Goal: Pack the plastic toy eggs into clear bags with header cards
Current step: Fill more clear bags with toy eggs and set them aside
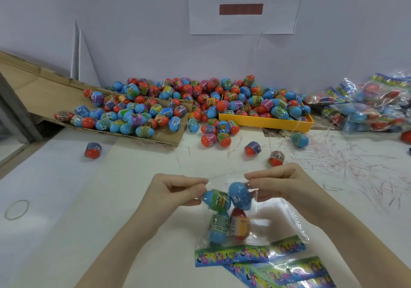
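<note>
Low in the frame's centre, left hand [178,189] and right hand [278,184] each pinch the clear bag [264,221] mouth in a narrow grip; four toy eggs [230,212] sit inside.

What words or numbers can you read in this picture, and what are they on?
"拣蛋": large black characters on the white paper sign on the wall.
"6": on the label of the upper blue egg in the clear bag.
Other egg labels and the header cards: too small or blurred to read.

You see glossy plastic eggs [226,212] inside a clear, shiny film bag [273,223]. The cardboard sheet [33,83] looks matt and rough. The yellow tray [266,121] is smooth plastic.
</note>
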The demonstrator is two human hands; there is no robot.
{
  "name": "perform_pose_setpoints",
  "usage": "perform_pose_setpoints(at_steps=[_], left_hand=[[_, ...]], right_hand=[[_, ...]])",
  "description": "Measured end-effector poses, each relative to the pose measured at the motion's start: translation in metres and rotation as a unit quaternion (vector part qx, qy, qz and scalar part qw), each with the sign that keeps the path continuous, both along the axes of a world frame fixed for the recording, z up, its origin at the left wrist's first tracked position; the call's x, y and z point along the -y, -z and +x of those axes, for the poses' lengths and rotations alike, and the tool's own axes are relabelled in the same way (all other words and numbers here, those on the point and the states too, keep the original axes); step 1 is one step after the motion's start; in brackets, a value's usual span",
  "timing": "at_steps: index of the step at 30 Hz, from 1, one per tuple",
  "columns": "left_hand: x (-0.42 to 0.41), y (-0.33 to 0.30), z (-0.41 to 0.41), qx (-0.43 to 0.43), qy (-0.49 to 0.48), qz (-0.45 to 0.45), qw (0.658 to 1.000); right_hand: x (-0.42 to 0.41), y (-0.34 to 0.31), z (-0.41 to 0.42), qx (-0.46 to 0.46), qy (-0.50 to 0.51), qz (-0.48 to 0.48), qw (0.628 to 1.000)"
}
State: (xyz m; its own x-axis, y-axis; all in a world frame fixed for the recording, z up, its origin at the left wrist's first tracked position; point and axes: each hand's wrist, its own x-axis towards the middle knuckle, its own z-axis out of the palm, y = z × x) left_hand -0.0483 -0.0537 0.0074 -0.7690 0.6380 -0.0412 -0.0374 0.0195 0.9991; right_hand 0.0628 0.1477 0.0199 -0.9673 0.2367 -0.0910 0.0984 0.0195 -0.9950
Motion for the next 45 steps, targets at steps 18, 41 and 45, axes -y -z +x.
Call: perform_pose_setpoints(at_steps=[18, 41, 45], left_hand=[[0.004, 0.007, -0.028, -0.003, 0.115, 0.002, 0.993], [0.004, 0.018, -0.028, -0.074, 0.134, 0.007, 0.988], [0.002, 0.017, -0.025, -0.094, 0.11, -0.012, 0.989]], right_hand=[[0.002, 0.007, 0.0, -0.056, -0.005, 0.033, 0.998], [0.008, 0.01, -0.009, -0.114, -0.037, 0.218, 0.969], [0.008, 0.01, -0.01, -0.122, -0.035, 0.268, 0.955]])
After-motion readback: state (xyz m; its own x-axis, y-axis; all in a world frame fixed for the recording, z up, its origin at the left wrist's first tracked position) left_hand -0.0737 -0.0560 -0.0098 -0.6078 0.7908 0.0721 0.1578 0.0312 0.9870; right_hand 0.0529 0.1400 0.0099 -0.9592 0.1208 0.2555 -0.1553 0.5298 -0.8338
